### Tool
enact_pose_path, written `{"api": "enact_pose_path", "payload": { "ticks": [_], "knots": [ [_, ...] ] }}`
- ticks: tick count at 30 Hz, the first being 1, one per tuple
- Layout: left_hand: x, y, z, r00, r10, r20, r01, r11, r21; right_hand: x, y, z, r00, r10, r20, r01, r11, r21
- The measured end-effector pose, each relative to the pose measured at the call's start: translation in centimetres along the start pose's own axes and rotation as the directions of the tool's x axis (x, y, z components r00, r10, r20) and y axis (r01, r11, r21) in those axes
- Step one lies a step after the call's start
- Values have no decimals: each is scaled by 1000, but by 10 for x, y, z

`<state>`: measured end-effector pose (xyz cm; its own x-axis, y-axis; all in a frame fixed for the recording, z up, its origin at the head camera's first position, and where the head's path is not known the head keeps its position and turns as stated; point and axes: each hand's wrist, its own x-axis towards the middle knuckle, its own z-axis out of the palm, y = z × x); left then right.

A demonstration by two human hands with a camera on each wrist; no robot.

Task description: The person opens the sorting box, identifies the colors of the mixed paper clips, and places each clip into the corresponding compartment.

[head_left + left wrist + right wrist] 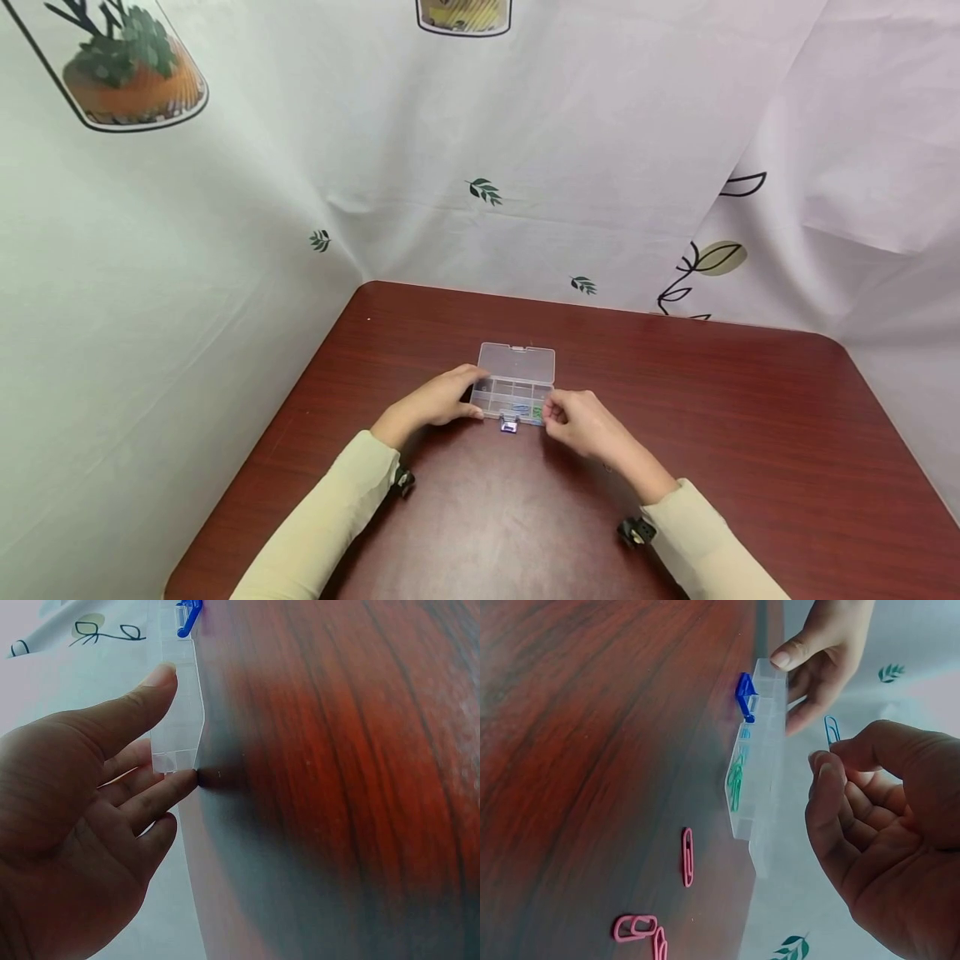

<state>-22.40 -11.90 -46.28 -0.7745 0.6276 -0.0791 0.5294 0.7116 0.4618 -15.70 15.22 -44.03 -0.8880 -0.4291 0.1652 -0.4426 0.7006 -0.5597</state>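
Observation:
A clear plastic compartment box (517,364) sits on the table with its lid tipped back. My left hand (440,400) grips the box's left end, thumb at the front and fingers round the end wall, as the left wrist view shows. Between thumb and fingertips, my right hand (900,817) pinches a blue paper clip (832,730) near the box's right end. Green paper clips (736,784) lie in one compartment, blue ones (521,409) in the one beside it. From the box's front edge a blue latch (744,697) hangs down.
Several pink paper clips (688,857) lie on the dark red wooden table (705,400), close to the box's right end. White printed cloth (615,150) hangs behind the table and along its left side.

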Motion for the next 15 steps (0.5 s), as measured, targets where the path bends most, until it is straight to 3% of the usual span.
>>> {"api": "enact_pose_path", "payload": {
  "ticks": [15],
  "knots": [
    [0, 1, -1, 1000, -5, -5, 5, 1000, -8, 18, 1, 5, 999, 38, -14, -38, 999, 24]
  ]
}}
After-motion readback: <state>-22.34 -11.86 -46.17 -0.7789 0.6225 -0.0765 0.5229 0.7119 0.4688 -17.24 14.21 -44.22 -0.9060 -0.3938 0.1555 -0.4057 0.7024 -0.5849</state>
